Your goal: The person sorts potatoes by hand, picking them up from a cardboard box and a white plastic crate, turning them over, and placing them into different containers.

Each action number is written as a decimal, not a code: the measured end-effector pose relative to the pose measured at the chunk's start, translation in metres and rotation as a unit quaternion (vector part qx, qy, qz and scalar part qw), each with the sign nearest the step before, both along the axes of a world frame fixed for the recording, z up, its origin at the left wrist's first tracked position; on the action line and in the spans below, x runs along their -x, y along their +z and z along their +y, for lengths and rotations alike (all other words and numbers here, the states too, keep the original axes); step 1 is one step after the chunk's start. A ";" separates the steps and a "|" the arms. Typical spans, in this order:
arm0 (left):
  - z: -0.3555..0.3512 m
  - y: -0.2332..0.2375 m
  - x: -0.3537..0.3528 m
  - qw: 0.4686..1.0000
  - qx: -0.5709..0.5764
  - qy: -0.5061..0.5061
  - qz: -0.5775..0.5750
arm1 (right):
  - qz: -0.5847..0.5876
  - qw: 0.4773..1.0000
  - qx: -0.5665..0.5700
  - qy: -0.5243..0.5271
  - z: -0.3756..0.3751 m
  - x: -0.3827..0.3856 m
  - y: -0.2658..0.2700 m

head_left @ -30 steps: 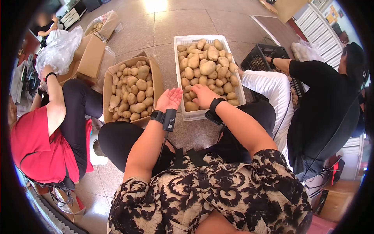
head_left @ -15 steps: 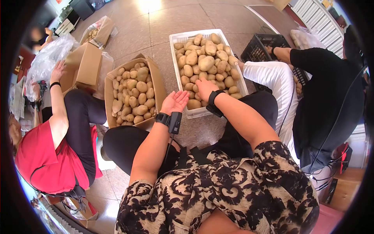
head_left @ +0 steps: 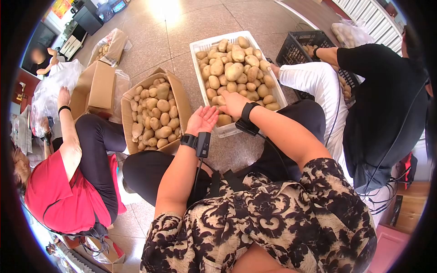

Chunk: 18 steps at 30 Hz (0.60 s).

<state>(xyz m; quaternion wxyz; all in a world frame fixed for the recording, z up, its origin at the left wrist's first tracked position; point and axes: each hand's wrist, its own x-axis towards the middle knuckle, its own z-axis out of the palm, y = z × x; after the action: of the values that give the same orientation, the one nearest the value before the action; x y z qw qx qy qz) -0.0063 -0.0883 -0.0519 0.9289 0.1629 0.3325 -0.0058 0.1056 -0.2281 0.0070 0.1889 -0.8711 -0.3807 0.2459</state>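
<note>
My left hand (head_left: 203,120) is held palm up with its fingers stretched out, and nothing lies on the palm. It is between the cardboard box of potatoes (head_left: 185,105) and the white plastic crate (head_left: 196,73), by the crate's near left corner. My right hand (head_left: 234,104) reaches over the near left part of that crate, back upward, fingers bent down among the potatoes (head_left: 234,72). Its fingertips are close to my left fingers. The undersides of its fingers are hidden, so any potato in them does not show. Brown potatoes heap both containers.
On the left, a person in red (head_left: 53,195) reaches toward clear plastic bags (head_left: 57,86) beside an open cardboard box (head_left: 101,91). On the right, a person in black (head_left: 384,109) has a hand in a black crate (head_left: 291,48) holding potatoes. A bag of potatoes (head_left: 350,34) stands behind.
The view has shifted slightly, so the crate and both boxes appear a little further left. My right hand has come slightly closer to my left hand. My left hand stays palm up.
</note>
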 end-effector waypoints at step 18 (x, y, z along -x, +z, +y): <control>0.046 -0.014 0.006 0.978 0.049 0.204 0.014 | 0.026 0.981 -0.146 0.122 0.001 0.004 -0.011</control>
<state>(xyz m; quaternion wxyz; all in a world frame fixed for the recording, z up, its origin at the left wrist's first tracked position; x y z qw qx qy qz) -0.0119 -0.0419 -0.0656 0.9124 0.0459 0.3714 0.1655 0.1015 -0.2269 -0.0037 0.2922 -0.7747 -0.5109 0.2312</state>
